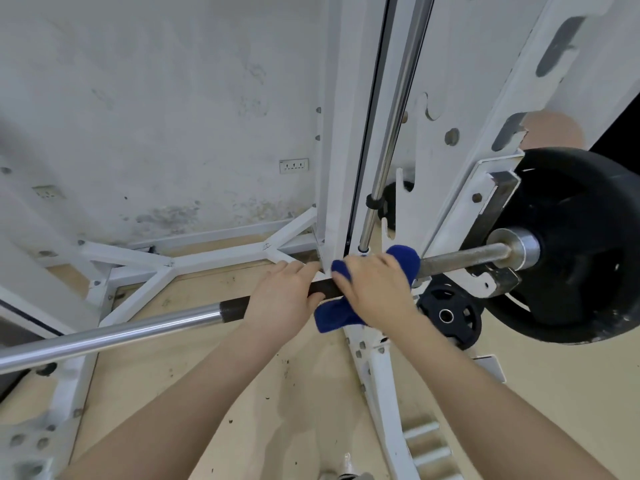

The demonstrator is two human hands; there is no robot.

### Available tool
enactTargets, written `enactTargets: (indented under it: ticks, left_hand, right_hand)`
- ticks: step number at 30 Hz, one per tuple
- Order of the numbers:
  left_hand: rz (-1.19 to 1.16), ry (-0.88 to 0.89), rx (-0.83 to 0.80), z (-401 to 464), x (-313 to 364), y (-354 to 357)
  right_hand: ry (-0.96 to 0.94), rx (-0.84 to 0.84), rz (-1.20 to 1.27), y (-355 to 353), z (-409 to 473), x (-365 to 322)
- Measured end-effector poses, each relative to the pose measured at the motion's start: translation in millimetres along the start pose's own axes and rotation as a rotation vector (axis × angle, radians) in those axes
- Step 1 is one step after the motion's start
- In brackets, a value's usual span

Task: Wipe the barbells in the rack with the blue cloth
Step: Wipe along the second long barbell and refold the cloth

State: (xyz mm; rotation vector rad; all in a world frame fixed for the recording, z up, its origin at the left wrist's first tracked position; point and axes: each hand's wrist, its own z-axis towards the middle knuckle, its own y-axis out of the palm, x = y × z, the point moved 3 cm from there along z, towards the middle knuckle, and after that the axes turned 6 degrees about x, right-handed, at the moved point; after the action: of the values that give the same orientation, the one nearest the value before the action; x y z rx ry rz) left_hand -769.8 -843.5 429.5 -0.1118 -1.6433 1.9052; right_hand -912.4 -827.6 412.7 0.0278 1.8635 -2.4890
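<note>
On barbell (114,332), beside white rack upright (337,188): right hand (375,289) grips blue cloth (341,315) wrapped round shaft; left hand (282,296) grips bare shaft just left of cloth. Keep wrap tight, slide toward black plate (575,244), left hand steadying.

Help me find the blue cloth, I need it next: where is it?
In the head view, right of centre: the blue cloth is wrapped round the barbell under the right hand, beside the left hand.
</note>
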Motion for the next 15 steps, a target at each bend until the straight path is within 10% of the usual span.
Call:
enactTargets:
  ticks: [6,15]
  left_hand:
    - [-0.021,-0.085,-0.04,-22.2,-51.6,-34.7]
    - [0.113,-0.062,-0.225,-34.4,-90.5,-50.5]
  right_hand:
    - [0.249,0.159,-0.009,2.7,-0.6,-21.7]
    - [-0.022,0.053,0.059,2.9,7.4,-87.8]
